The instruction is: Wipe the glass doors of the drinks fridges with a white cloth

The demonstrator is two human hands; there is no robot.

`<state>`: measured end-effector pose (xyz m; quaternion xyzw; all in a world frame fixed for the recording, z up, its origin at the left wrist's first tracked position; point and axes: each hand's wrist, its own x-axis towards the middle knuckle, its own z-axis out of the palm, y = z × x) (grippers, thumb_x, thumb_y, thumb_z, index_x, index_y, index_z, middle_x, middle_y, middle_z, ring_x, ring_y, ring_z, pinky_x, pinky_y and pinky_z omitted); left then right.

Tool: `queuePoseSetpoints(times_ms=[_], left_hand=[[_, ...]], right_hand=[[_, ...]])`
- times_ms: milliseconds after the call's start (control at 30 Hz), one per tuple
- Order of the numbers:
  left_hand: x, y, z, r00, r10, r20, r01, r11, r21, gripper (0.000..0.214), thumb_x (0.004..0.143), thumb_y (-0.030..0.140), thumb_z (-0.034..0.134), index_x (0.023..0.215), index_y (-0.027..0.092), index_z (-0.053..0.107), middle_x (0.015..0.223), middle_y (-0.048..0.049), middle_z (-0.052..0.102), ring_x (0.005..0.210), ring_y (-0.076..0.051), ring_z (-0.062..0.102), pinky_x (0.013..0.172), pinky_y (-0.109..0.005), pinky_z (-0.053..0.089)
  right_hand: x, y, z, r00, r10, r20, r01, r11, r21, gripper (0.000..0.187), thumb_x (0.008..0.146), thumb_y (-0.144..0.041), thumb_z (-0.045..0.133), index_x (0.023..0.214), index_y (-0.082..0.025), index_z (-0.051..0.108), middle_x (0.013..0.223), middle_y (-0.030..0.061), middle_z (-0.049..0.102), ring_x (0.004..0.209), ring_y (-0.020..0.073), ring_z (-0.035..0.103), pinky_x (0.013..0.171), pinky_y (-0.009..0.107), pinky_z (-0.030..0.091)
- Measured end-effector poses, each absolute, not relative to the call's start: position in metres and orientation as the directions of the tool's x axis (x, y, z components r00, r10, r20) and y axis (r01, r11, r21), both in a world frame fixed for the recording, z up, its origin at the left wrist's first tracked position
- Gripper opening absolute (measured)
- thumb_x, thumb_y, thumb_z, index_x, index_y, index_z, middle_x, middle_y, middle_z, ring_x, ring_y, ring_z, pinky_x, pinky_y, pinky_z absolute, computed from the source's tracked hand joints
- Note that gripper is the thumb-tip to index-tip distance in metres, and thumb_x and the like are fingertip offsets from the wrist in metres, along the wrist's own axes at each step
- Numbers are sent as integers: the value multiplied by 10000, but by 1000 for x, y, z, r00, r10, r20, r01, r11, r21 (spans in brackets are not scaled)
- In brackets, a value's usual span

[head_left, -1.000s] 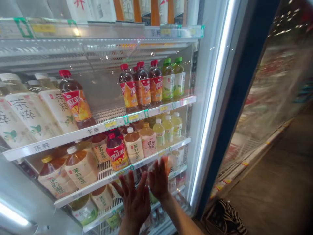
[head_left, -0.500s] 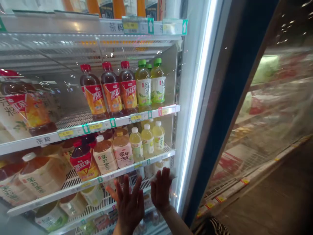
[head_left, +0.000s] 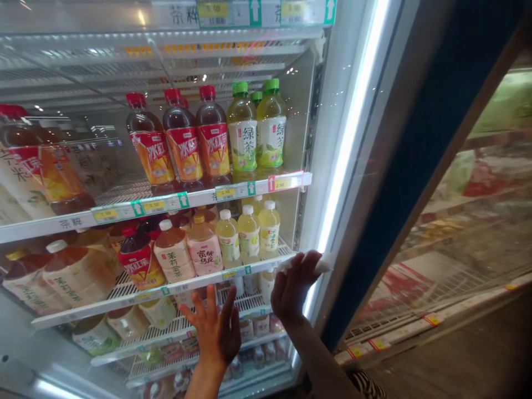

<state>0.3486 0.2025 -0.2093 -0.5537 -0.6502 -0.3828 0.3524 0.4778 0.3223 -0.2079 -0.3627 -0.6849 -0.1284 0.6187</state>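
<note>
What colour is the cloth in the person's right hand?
White. The cloth pokes out of the right hand, best seen in the head view.

**Two hands on the cooler glass**

Lower centre, the left hand (head_left: 216,335) lies flat, fingers spread, on the cooler's glass door (head_left: 89,158). Just right of it, the right hand (head_left: 293,288) presses a white cloth (head_left: 323,261) near the door's lit edge. Behind the glass, tea bottles (head_left: 183,141) fill the shelves.

Door glass (head_left: 100,138): smooth, glossy, mirror reflections. Behind glass: bottles (head_left: 243,133) of clear shiny plastic with glossy labels; shelves (head_left: 249,302) of white coated wire. Right of glass: door frame (head_left: 399,183) dark blue, matt. Rag (head_left: 325,261) at glass edge: white, soft cloth.
</note>
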Motion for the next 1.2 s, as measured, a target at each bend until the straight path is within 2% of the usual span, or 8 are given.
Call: queuePoseSetpoints(times_ms=[133,267,433,667,767,933,1100,1200], left_hand=[[345,201,-208,-144,458,877,989,84,118,913,839,97,661,1567,441,229,1724,-18,-10,1571,-382,-114,1176,-770,-96],[334,192,-206,-87,446,891,996,47,74,893,843,96,658,1579,384,242,1725,-44,-16,1576,-372,-96,1214,-695,-118],[311,172,-198,-45,438,898,998,-29,64,832,873,111,633,1581,346,266,1726,-52,-6,1582,-343,-81,1242,-643,-114],[268,135,-184,-55,444,894,988,-106,114,822,882,105,619,1584,342,263,1728,-27,-17,1577,-309,-132,1267,-573,-92],[246,119,-183,-74,444,893,985,-105,134,821,885,111,618,1583,358,261,1728,-26,-6,1581,-303,-119,1256,-582,-128],[198,89,-179,-79,414,907,989,-82,123,833,887,115,623,1590,348,241,1728,-34,-32,1579,-303,-135,1253,-582,-135],[144,57,-173,-85,363,928,996,4,90,850,874,116,649,1591,329,245,1728,-58,-20,1583,-339,-96,1245,-622,-120],[121,42,-170,-99,352,931,995,39,91,854,873,114,648,1592,331,241,1728,-62,-14,1582,-357,-82,1243,-630,-119]], right_hand=[[449,299,-210,-40,365,930,656,711,-251,714,1022,-191,385,1638,-138,27,1718,113,-38,1591,294,-38,1258,637,78],[431,281,-220,-5,430,903,626,705,-333,728,1033,-220,402,1640,-165,5,1714,136,-69,1586,328,-54,1233,686,80],[423,278,-215,9,480,877,604,696,-388,719,1048,-235,392,1637,-158,-13,1715,133,-77,1589,287,-76,1248,658,47],[401,265,-219,173,565,807,552,623,-554,667,1073,-284,326,1641,-219,-18,1720,159,-11,1590,323,-31,1220,720,101],[401,270,-218,210,555,805,558,608,-565,661,1077,-315,324,1642,-220,-6,1720,159,12,1592,308,-20,1226,708,110],[377,268,-201,332,492,805,575,571,-586,647,1078,-286,227,1630,-183,-94,1711,169,-97,1587,299,-99,1221,723,60],[271,187,-220,139,430,892,641,647,-412,637,1070,-288,304,1646,-214,44,1699,170,170,1588,298,124,1196,643,310],[230,164,-216,95,427,899,658,651,-378,628,1064,-286,327,1644,-198,106,1642,202,307,1552,324,246,1138,616,407]])
